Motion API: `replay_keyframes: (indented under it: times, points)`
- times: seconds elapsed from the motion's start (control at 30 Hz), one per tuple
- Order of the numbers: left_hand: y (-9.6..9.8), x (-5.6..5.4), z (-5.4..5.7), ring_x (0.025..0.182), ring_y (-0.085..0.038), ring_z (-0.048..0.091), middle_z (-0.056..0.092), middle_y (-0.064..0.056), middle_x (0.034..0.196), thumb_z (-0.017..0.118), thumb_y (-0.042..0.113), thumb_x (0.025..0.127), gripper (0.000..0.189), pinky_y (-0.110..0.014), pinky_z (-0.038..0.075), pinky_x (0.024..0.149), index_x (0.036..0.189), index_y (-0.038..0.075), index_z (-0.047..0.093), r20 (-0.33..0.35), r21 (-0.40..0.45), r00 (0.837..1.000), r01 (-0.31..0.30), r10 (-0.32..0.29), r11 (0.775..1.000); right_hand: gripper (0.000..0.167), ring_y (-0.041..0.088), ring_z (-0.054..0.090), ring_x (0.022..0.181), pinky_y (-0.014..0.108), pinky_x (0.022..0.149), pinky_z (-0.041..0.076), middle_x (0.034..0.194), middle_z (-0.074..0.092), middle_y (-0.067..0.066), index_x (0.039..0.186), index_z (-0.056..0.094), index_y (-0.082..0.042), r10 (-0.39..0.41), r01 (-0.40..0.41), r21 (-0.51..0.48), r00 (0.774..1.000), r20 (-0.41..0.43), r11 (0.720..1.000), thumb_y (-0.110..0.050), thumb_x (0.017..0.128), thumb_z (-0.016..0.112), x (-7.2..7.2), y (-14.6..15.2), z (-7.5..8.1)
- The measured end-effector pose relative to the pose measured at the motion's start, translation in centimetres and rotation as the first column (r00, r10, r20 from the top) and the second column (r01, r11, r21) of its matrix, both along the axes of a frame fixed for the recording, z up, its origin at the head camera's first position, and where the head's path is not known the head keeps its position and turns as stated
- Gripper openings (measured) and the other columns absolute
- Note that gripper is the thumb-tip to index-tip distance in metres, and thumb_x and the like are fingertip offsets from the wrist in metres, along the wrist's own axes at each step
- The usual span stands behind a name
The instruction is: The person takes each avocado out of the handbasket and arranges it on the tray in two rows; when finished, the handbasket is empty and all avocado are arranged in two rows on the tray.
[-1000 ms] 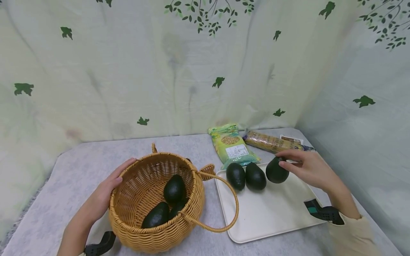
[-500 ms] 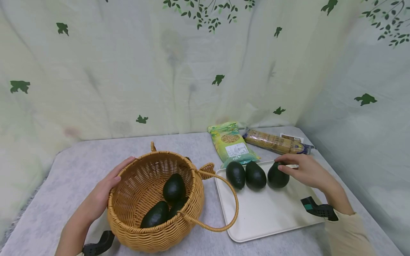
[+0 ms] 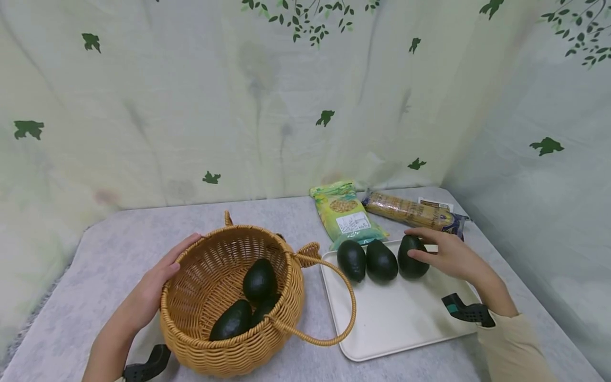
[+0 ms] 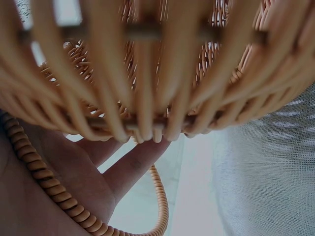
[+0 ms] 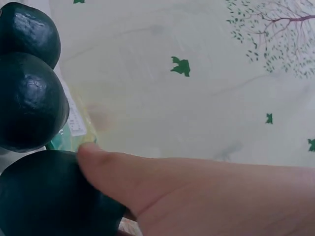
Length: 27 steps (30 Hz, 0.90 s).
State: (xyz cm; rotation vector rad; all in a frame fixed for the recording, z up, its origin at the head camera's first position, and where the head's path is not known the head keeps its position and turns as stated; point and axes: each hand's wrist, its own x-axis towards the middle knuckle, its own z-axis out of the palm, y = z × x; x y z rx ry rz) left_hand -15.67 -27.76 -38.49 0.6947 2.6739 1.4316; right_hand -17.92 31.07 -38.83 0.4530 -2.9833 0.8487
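Observation:
My left hand point(image 3: 155, 286) lies along the outer left side of a round wicker basket point(image 3: 191, 339), fingers straight and thumb at the rim. In the left wrist view, the fingers point(image 4: 133, 164) touch the woven wall from outside, and a wrapped handle point(image 4: 54, 191) crosses the palm. Inside the basket are three dark green avocados point(image 3: 233, 320). On the right, my right hand point(image 3: 448, 257) holds an avocado point(image 3: 410, 265) between thumb and fingers at the back of a white tray point(image 3: 410, 318). Two more avocados point(image 3: 381, 262) stand in a row to its left.
Behind the tray lie a green and yellow food bag point(image 3: 343, 212) and a long clear packet of yellow-brown food point(image 3: 410, 211). A small label card point(image 3: 436, 204) is beside them. The basket's front handle point(image 3: 353, 307) reaches over the tray's left edge.
The right hand has lowered its avocado to the tray, close to the other two, and shifted slightly left, with thumb and fingers now further round it. The left hand and basket stay nearly still.

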Motion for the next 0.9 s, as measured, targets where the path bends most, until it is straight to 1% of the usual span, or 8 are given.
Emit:
replay_keyframes:
  times: [0.1, 0.27, 0.4, 0.43, 0.5, 0.63, 0.7, 0.9]
  points:
    - [0.02, 0.03, -0.05, 0.139, -0.053, 0.039, 0.025, -0.016, 0.167, 0.020, 0.023, 0.114, 0.053, -0.034, 0.054, 0.088, 0.166, 0.024, 0.021, 0.009, -0.001, 1.000, -0.003, 0.003, 1.000, 0.063, 0.051, 0.057, 0.126, 0.064, 0.095, 0.050, 0.147, 0.054, 0.027, 0.150, 0.052, -0.007, 0.019, -0.020, 0.005, 0.998, 0.057, 1.000, -0.037, 0.098, 0.072, 0.08, 0.12, -0.10]
    - [-0.01, 0.06, -0.10, 0.140, -0.043, 0.042, 0.027, -0.006, 0.168, 0.020, 0.023, 0.114, 0.052, -0.039, 0.055, 0.088, 0.166, 0.026, 0.022, -0.006, -0.025, 1.000, -0.020, 0.020, 0.999, 0.077, 0.052, 0.054, 0.128, 0.061, 0.092, 0.053, 0.153, 0.046, 0.029, 0.157, 0.041, -0.010, 0.027, -0.027, 0.000, 0.991, 0.129, 1.000, -0.038, 0.094, 0.076, 0.17, 0.24, -0.10]
    - [-0.03, 0.02, -0.18, 0.141, -0.011, 0.043, 0.027, 0.000, 0.167, 0.021, 0.022, 0.114, 0.052, -0.036, 0.054, 0.089, 0.166, 0.027, 0.023, -0.019, -0.021, 1.000, -0.015, 0.015, 1.000, 0.081, 0.050, 0.051, 0.130, 0.065, 0.093, 0.049, 0.154, 0.042, 0.030, 0.159, 0.038, -0.009, 0.044, -0.044, 0.001, 0.989, 0.142, 0.999, -0.038, 0.094, 0.076, 0.19, 0.34, -0.26]
    - [-0.03, 0.02, -0.15, 0.141, -0.011, 0.043, 0.027, -0.001, 0.167, 0.021, 0.022, 0.114, 0.052, -0.033, 0.054, 0.088, 0.166, 0.027, 0.023, -0.019, -0.017, 1.000, -0.012, 0.012, 1.000, 0.082, 0.050, 0.050, 0.131, 0.066, 0.094, 0.048, 0.154, 0.041, 0.030, 0.159, 0.037, -0.008, 0.043, -0.044, 0.002, 0.989, 0.145, 0.999, -0.039, 0.094, 0.076, 0.17, 0.31, -0.27]
    - [-0.04, 0.03, -0.12, 0.142, -0.014, 0.043, 0.026, -0.002, 0.168, 0.020, 0.021, 0.114, 0.053, -0.029, 0.053, 0.088, 0.166, 0.026, 0.023, -0.018, -0.012, 1.000, -0.008, 0.007, 1.000, 0.082, 0.052, 0.047, 0.133, 0.068, 0.096, 0.046, 0.156, 0.040, 0.030, 0.159, 0.036, -0.008, 0.037, -0.036, -0.010, 0.987, 0.158, 0.999, -0.038, 0.094, 0.075, 0.13, 0.23, -0.25]
    - [-0.03, 0.05, -0.09, 0.141, -0.035, 0.044, 0.027, 0.001, 0.167, 0.020, 0.022, 0.114, 0.053, -0.029, 0.053, 0.087, 0.166, 0.027, 0.022, -0.012, -0.009, 1.000, -0.007, 0.007, 1.000, 0.078, 0.053, 0.046, 0.136, 0.069, 0.098, 0.045, 0.156, 0.041, 0.029, 0.157, 0.040, -0.007, 0.036, -0.031, -0.030, 0.987, 0.155, 0.999, -0.036, 0.094, 0.076, 0.16, 0.18, -0.20]
    - [-0.03, 0.06, -0.11, 0.140, -0.034, 0.045, 0.028, 0.005, 0.166, 0.020, 0.022, 0.114, 0.053, -0.030, 0.053, 0.087, 0.166, 0.027, 0.022, -0.013, -0.012, 1.000, -0.011, 0.011, 1.000, 0.074, 0.052, 0.049, 0.134, 0.067, 0.097, 0.047, 0.154, 0.044, 0.028, 0.154, 0.044, -0.007, 0.060, -0.055, -0.041, 0.989, 0.138, 0.998, -0.034, 0.094, 0.076, 0.21, 0.27, -0.21]
    - [0.06, 0.05, -0.13, 0.137, -0.052, 0.042, 0.028, 0.003, 0.166, 0.019, 0.023, 0.114, 0.053, -0.043, 0.056, 0.087, 0.166, 0.027, 0.022, -0.010, -0.007, 1.000, -0.011, 0.011, 1.000, 0.067, 0.049, 0.053, 0.130, 0.064, 0.097, 0.049, 0.150, 0.050, 0.025, 0.150, 0.050, -0.006, 0.133, -0.129, -0.046, 0.985, 0.108, 0.991, -0.027, 0.092, 0.078, 0.27, 0.51, -0.27]
